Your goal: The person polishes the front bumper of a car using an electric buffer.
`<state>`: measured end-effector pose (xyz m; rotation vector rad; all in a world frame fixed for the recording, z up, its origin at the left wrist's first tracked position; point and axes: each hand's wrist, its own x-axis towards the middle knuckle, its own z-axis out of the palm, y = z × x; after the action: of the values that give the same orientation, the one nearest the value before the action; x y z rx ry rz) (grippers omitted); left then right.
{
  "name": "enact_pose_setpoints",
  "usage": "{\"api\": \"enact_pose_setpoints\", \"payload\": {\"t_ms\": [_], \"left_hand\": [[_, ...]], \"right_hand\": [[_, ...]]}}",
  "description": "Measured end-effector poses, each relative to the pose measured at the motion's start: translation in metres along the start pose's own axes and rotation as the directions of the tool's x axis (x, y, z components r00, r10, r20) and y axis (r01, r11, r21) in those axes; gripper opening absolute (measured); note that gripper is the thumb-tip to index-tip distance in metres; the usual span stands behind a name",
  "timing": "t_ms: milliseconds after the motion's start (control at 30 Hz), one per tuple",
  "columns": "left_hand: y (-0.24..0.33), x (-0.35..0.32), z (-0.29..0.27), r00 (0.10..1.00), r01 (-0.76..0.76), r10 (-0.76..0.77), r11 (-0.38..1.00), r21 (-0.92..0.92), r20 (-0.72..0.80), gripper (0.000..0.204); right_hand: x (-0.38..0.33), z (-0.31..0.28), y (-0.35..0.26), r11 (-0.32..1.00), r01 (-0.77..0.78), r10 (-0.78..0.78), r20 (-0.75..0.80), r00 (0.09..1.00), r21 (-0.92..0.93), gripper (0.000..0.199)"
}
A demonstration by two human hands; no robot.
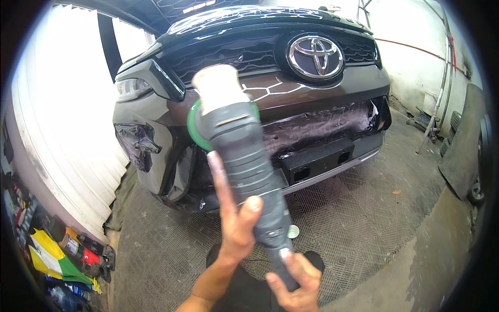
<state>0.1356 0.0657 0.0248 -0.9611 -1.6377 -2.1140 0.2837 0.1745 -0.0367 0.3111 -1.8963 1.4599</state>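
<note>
Polisher [247, 161], long, grey and ribbed, slants up and away from me in front of the car's glossy dark bumper [283, 93]. I have it grasped in both hands: my left hand [239, 229] lies along the left of the barrel, thumb over the top and a finger stretched toward the head, while my right hand [300, 281] holds the narrow tail. My undermost fingers are hidden. I judge it stiff and heaviest at the head, likely to twist when it spins, so I'd bear the weight at the ribbed middle and steer by the tail. The ribs should keep my palm from slipping. The green pad [194, 127] under the head looks softer; I'd keep my fingers off it. Whether it touches the bumper, I cannot tell. That paint looks easily marked. Crinkled dark film [322, 127] covers the lower opening, and farther down a small pale cup [293, 231] sits on the patterned floor [353, 218].
</note>
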Motion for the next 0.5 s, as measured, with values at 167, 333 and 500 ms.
{"api": "enact_pose_setpoints", "payload": {"t_ms": [167,333,500], "left_hand": [[0.008,-0.014,-0.020,0.988,-0.029,0.012,0.994,-0.108,-0.154,0.104],[-0.003,-0.020,-0.009,0.973,-0.028,0.005,0.995,-0.098,-0.229,0.105],[-0.029,-0.018,0.010,1.000,0.004,-0.003,0.999,0.040,-0.017,0.111]], "right_hand": [[0.003,0.028,0.012,0.995,0.082,-0.086,0.067,0.994,0.058,0.061],[0.006,0.011,0.015,0.999,-0.042,0.043,0.141,0.989,-0.007,0.074],[0.000,-0.011,0.015,0.977,-0.206,0.206,0.010,0.978,-0.051,0.076]]}}
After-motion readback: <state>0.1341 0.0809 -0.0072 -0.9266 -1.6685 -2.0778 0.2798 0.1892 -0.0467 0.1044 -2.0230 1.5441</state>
